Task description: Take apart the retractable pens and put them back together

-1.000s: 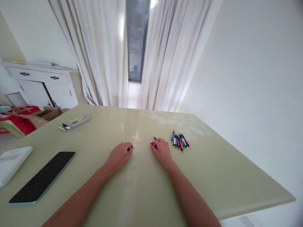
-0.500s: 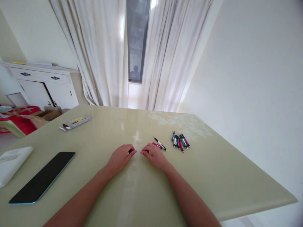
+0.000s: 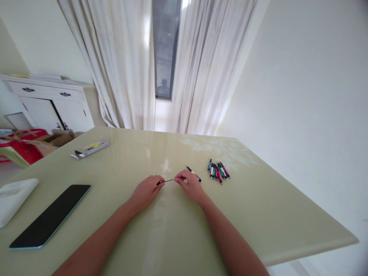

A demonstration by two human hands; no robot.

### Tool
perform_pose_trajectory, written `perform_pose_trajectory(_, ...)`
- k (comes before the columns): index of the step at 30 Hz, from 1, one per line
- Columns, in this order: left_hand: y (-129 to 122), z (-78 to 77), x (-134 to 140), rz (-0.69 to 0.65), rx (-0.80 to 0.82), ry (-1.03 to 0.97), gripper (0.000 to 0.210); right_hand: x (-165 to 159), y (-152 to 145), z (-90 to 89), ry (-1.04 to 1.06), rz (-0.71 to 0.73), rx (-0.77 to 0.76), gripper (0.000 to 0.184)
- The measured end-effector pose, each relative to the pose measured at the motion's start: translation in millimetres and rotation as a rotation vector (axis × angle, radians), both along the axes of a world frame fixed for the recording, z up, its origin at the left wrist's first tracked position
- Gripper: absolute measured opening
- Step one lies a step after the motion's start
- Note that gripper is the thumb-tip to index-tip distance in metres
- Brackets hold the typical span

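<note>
Between my two hands stretches a thin dark pen refill, above the tabletop. My left hand is closed, pinching a dark pen piece mostly hidden by its fingers; the refill sticks out of it to the right. At the refill's other end, the thumb and fingers of my right hand are pinched together. Just behind the right hand lies a white and black pen. Farther right is a loose bunch of several pens in blue, white, green, pink and purple with black parts.
The pale green table carries an opened thin box at the back left. A dark phone-like slab and a white device lie on the left. Curtains, a white cabinet and red bags stand beyond.
My right hand has moved slightly right and up, and more of the thin refill shows between the hands. The pink pen beside the white one is now hidden behind my right hand.
</note>
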State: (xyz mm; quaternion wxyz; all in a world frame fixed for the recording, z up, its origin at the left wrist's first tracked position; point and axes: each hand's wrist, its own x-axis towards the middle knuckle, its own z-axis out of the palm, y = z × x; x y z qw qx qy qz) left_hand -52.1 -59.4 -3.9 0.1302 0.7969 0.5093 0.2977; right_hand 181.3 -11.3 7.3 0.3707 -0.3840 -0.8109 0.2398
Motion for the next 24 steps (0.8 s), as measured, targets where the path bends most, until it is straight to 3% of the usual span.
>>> perform_pose_trajectory(5,4,-5.1,-8,0.069,0.019,-0.026,0.029,15,13,-1.0,0.190,-0.153,-0.083,0.020)
perform_pose_trajectory(10,7,-9.6,-8,0.058,0.066,-0.090,0.023,22,19,-0.7,0.251,-0.232,-0.107,0.024)
perform_pose_trajectory(14,7,-5.6,-6,0.032,0.098,-0.112,0.024,25,21,1.5,0.315,-0.287,-0.129,0.027)
perform_pose_trajectory(24,0,6.9,-5,0.052,-0.033,-0.035,0.035,37,27,6.2,0.475,-0.379,-0.198,0.032)
